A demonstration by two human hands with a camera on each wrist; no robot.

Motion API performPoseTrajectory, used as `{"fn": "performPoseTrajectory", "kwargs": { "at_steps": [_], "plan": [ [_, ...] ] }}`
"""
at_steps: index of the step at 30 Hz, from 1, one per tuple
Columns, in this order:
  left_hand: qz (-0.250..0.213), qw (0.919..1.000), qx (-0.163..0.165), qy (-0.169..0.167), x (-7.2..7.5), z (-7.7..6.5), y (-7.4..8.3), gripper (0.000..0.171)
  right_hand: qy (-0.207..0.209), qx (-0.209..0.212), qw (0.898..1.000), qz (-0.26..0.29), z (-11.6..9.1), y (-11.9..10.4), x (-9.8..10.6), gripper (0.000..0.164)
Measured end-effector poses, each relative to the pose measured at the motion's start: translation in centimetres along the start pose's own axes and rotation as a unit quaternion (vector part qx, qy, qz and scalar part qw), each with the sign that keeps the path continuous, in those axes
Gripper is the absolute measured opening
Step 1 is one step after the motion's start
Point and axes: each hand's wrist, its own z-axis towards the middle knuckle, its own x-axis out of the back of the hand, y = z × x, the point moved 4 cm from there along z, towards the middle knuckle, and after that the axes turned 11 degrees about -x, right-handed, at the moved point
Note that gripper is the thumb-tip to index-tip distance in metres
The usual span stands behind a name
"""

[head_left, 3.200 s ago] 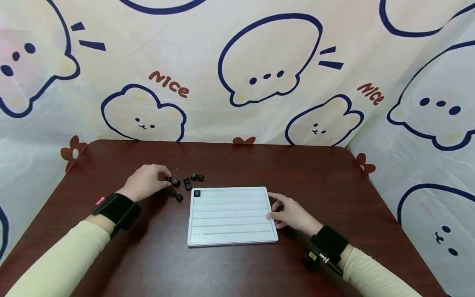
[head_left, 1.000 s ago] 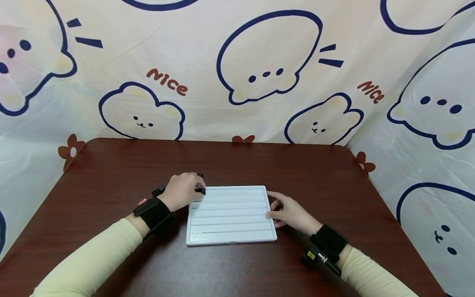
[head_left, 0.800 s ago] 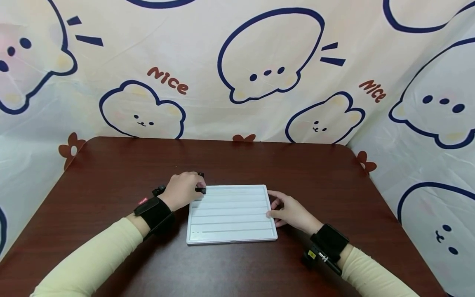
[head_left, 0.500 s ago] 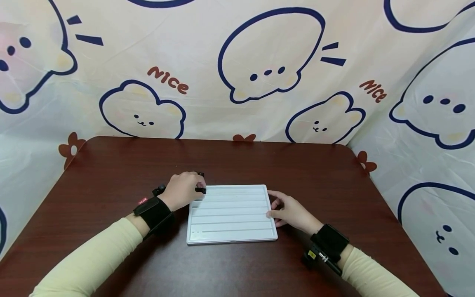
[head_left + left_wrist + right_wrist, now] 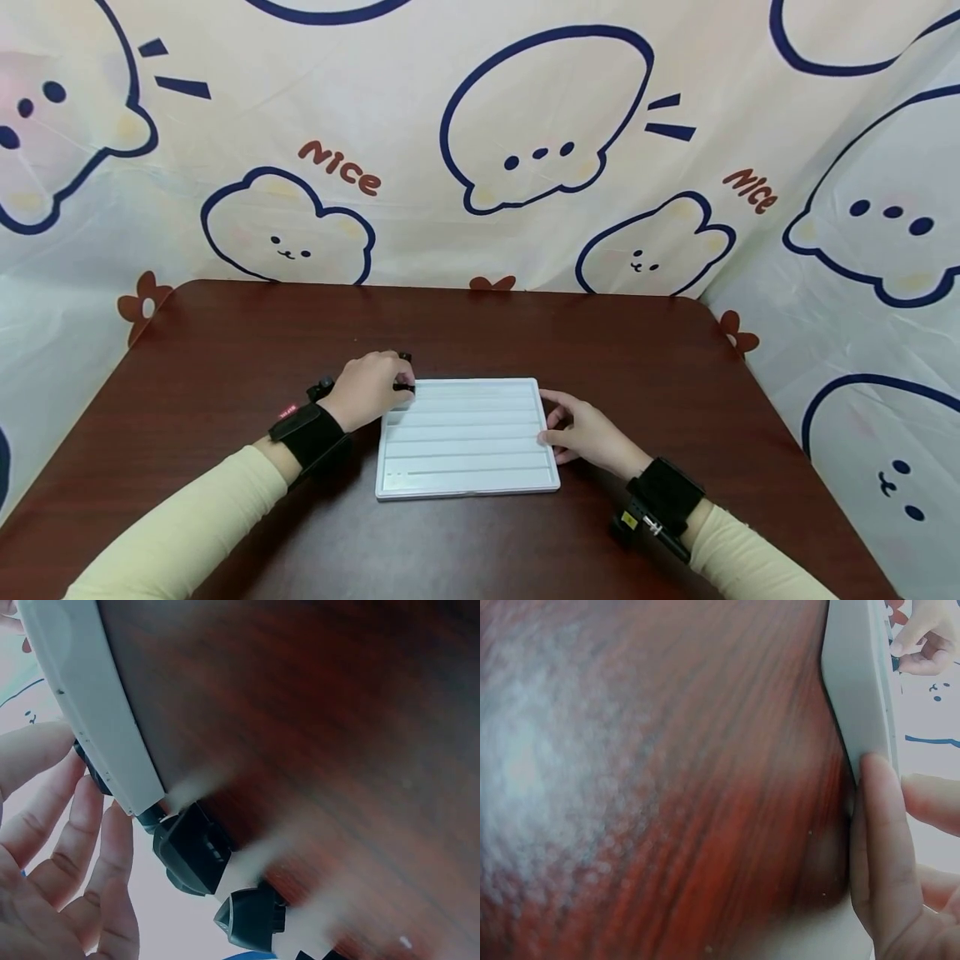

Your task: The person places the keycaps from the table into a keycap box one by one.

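A white grooved board [image 5: 468,442] lies flat on the table. At its far left corner, my left hand [image 5: 366,390] pinches a small black keycap [image 5: 405,387] against the top; the fingers partly cover it. In the left wrist view, the held keycap [image 5: 91,766] sits by the board's edge, under the fingertips. Just beyond that corner are more black keycaps [image 5: 193,849] on the table, mostly hidden behind the hand in the head view. My right hand [image 5: 588,432] grips the board's right edge, thumb on top and a finger [image 5: 885,832] along the side.
Dark brown wood table [image 5: 600,342] extends around the board. Behind it and at both sides hangs a pale curtain [image 5: 420,242] with cartoon prints. Another loose keycap [image 5: 405,357] shows past the left fingers. Black straps with cameras [image 5: 311,437] sit on both wrists.
Some three seconds ago my left hand was among the loose keycaps farther left; it has since moved right to the board's corner. Over the last second both hands stay in place.
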Motion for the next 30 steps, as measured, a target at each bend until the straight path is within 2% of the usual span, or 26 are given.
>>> {"fn": "performPoseTrajectory", "kwargs": {
  "at_steps": [14, 22, 30],
  "plan": [
    [-0.044, 0.999, -0.004, -0.004, 0.5, -0.1, -0.2, 0.008, 0.001, 0.0, 1.0, -0.005, 0.0, -0.1, 0.0, 0.073],
    [-0.087, 0.9961, 0.012, -0.009, 2.7, -0.2, -1.3, 0.011, 0.001, -0.003, 1.0, -0.006, 0.1, -0.2, 0.0, 0.072],
    [-0.113, 0.9931, 0.032, 0.003, 5.4, -1.4, -3.5, 0.011, 0.001, -0.004, 1.0, -0.005, 0.4, -0.1, 0.1, 0.072]
  ]
}}
